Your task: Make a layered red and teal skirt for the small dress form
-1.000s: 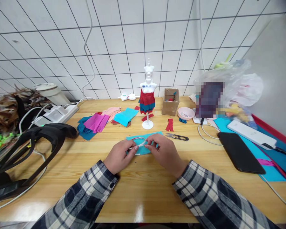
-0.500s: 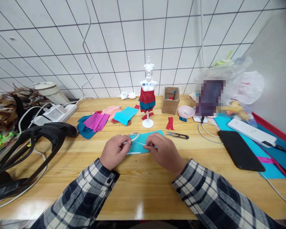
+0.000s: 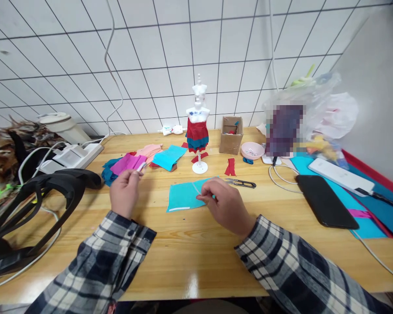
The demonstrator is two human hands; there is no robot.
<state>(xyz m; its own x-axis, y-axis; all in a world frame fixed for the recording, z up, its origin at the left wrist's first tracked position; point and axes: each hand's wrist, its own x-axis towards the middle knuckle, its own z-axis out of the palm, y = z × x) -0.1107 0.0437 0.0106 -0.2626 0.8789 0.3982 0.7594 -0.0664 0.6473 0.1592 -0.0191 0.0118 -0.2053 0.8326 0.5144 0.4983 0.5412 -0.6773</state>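
Note:
My left hand [image 3: 125, 192] is raised over the left of the table, its fingers closed on a roll of white tape [image 3: 141, 167] that shows edge-on. Between the thumb and forefinger of my right hand [image 3: 225, 205] is pinched a thin tape strip [image 3: 195, 188]. That hand is above the right end of a turquoise cloth piece [image 3: 181, 195], and the strip hangs over it. Along the cloth's near edge lies another white tape strip [image 3: 180, 209]. Beyond it, a small white dress form [image 3: 198, 114] stands upright in a red and teal skirt [image 3: 197, 134].
Thread snips [image 3: 242, 183] lie right of the cloth, near red scraps [image 3: 230, 166]. Farther back are a cardboard box [image 3: 231, 141] and a pink bowl [image 3: 252, 150]. Coloured fabrics [image 3: 126, 165] lie left. A black headset frame [image 3: 75, 205] and a black phone [image 3: 325, 200] flank my arms.
My hands were close together over the cloth with tape stretched between them. My left hand has moved left and up with the roll; the strip stays in my right hand.

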